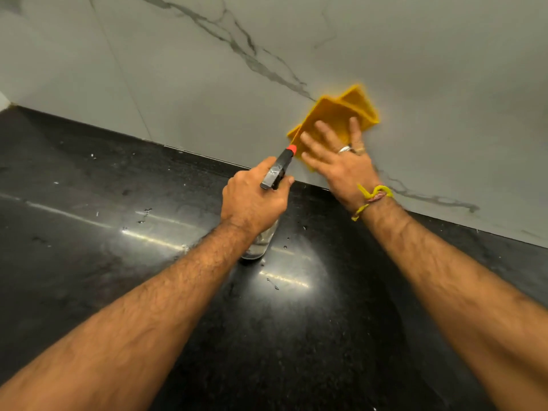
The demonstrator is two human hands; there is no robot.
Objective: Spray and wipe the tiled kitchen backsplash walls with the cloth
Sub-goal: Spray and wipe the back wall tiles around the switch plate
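Over the dark, wet table (89, 209) the left hand (252, 200) has its grip clamped on the spray bottle (277, 170), while the right hand (338, 155) — fingers spread flat — presses the cloth (335, 114) against the backsplash (207, 84); soft and limp, it likely handles best under a flat palm.

Single head-worn wide-angle view, looking forward and down over a kitchen counter
The camera sits above and behind both forearms, close to the black countertop (89, 232) and facing the marble-veined backsplash (415, 54), which fills the upper frame; wide-angle distortion tilts the wall-counter junction down to the right
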